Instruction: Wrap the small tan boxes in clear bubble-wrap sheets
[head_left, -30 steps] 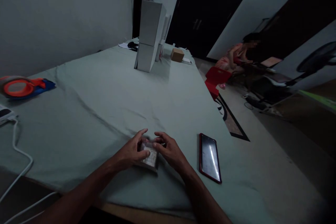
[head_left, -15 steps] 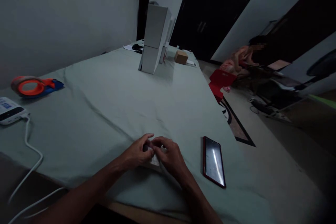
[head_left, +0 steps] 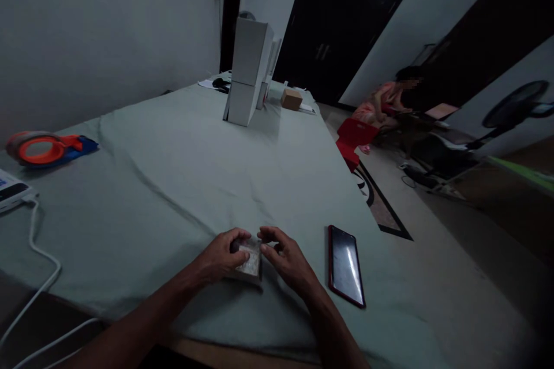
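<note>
Steadying a small box (head_left: 250, 265) with the left hand (head_left: 228, 253)
Left fingers cover its far side; the right hand (head_left: 283, 253), loosely curled, is at its right edge, contact unclear.

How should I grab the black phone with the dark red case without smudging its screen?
Grip the black phone with the dark red case by its two long edges, about halfway along. Come from above with your right hand, thumb on the near long side, fingers on the far one. It lies flat, screen up, with both long edges uncovered, so that should work best.
</note>
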A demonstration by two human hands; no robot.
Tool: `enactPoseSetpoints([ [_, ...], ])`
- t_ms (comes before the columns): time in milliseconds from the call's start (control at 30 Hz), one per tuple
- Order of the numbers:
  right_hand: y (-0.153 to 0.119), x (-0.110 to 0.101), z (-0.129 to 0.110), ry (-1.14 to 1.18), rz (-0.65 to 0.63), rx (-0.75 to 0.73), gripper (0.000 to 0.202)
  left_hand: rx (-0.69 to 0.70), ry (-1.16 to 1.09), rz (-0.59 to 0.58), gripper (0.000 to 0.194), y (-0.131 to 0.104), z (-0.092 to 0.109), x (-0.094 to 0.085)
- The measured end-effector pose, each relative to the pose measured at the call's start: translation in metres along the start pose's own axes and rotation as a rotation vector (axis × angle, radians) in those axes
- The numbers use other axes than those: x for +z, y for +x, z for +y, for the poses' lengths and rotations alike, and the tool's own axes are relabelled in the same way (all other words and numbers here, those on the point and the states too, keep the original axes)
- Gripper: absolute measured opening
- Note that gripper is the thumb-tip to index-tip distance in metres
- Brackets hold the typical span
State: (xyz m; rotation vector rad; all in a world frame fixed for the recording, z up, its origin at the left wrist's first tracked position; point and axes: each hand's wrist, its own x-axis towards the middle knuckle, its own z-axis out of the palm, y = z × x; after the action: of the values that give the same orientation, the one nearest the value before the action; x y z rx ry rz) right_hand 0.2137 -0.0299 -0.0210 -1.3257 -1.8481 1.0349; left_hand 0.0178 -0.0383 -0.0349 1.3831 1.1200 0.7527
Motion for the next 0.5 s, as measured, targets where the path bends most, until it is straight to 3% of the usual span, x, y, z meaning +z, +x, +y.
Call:
enactPoseSetpoints([
  [100, 0.003, 0.005, 0.008, 0.067, -0.043, 0.03, 0.038, -0.008, -0.01, -0.007, 0.05, 0.001, -0.001, 0.001],
  [333, 0.007, 0.004, 0.011, 0.081, 0.005, 0.098, 0.04, -0.015, -0.065, 0.005, 0.061, 0.004, -0.009, 0.002],
  [500, 0.012, 0.013, 0.001, 0.123, 0.01, 0.075, 0.027, 0.006, -0.139, -0.037, 0.065, 0.004, -0.012, 0.003],
])
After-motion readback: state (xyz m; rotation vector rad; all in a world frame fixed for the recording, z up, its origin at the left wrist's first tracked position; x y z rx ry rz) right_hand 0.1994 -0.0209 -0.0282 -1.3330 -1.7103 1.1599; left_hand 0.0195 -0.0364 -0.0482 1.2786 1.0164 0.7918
